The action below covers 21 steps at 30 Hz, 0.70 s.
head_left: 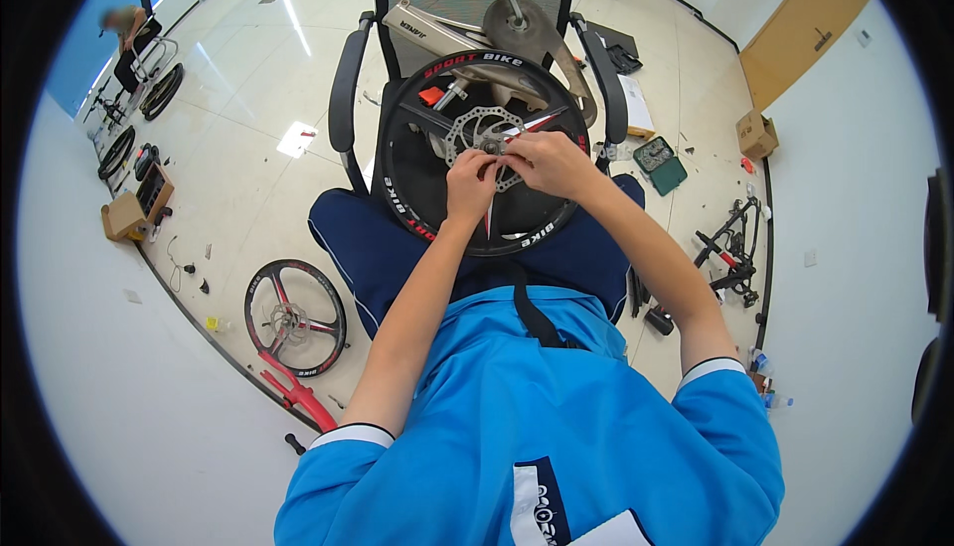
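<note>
Centrally, one wheel (487, 220) with one disc (477, 117) was held over the lap, before a chair (342, 99). Its hub was met by two hands, the left hand (471, 186) and the right hand (550, 162), fingertips drawn nearly together; whether anything small was pinched could not be told. On the floor, one more wheel (287, 321), one red fork (298, 388) and one green case (669, 177) were seen.

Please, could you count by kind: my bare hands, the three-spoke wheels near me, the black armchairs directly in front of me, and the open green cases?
Hands: 2 (left hand, right hand)
Three-spoke wheels: 2 (wheel under the hands, wheel at lower left)
Black armchair: 1
Open green case: 1
Total: 6
</note>
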Each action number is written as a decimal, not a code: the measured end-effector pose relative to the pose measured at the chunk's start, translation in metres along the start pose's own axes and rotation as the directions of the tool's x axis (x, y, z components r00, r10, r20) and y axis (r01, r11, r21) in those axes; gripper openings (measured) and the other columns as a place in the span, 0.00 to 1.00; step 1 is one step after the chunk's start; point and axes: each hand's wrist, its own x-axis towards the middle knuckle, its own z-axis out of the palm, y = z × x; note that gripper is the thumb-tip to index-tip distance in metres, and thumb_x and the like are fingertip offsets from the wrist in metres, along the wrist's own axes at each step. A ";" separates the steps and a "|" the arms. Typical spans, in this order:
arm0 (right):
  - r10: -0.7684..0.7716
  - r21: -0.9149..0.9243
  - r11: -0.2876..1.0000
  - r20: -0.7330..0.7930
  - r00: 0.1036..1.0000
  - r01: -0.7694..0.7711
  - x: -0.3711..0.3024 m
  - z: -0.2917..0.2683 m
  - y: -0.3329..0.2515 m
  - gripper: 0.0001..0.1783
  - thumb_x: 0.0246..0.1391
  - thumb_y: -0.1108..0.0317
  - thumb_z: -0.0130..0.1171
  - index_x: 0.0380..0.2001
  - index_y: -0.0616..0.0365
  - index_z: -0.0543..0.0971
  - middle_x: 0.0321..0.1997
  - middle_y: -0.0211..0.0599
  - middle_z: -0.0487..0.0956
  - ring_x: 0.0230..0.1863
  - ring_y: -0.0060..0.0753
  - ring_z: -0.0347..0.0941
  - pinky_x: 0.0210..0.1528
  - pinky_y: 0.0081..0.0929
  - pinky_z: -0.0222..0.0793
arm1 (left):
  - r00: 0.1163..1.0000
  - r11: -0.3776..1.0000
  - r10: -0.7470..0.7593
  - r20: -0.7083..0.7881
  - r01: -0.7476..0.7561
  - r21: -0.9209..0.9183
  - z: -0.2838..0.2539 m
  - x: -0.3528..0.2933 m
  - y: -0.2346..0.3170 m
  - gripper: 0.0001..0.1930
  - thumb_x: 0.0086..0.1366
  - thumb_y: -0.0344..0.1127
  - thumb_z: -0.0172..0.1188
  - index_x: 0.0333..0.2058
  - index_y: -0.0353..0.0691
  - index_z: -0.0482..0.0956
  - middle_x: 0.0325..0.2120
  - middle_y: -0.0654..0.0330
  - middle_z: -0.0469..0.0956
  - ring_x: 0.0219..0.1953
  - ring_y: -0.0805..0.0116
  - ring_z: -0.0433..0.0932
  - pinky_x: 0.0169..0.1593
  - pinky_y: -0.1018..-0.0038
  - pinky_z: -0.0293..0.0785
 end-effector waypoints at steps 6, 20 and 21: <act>0.187 -0.045 0.975 -0.359 0.914 -0.217 -0.006 0.031 -0.022 0.09 0.54 0.69 0.61 0.22 0.60 0.77 0.18 0.45 0.76 0.21 0.49 0.76 0.23 0.39 0.71 | 1.000 1.000 0.016 -0.002 -0.016 0.017 -0.002 -0.001 0.001 0.04 0.57 0.24 0.65 0.32 0.33 0.84 0.30 0.54 0.80 0.28 0.60 0.81 0.33 0.71 0.77; 0.387 0.729 0.487 0.315 0.867 -0.482 -0.008 0.013 -0.012 0.13 0.58 0.76 0.55 0.45 0.66 0.82 0.33 0.39 0.85 0.36 0.22 0.80 0.44 0.22 0.75 | 0.996 1.000 -0.008 0.092 0.008 0.008 -0.005 -0.001 -0.004 0.07 0.53 0.24 0.63 0.32 0.33 0.83 0.35 0.52 0.79 0.39 0.50 0.79 0.43 0.62 0.76; 0.311 0.675 0.563 0.362 0.879 -0.478 -0.002 0.007 -0.002 0.13 0.58 0.76 0.56 0.45 0.66 0.82 0.34 0.39 0.85 0.37 0.22 0.80 0.44 0.22 0.75 | 0.993 1.000 -0.023 0.117 0.022 0.004 -0.005 0.001 -0.003 0.07 0.53 0.23 0.62 0.32 0.33 0.83 0.35 0.52 0.80 0.38 0.51 0.79 0.43 0.63 0.76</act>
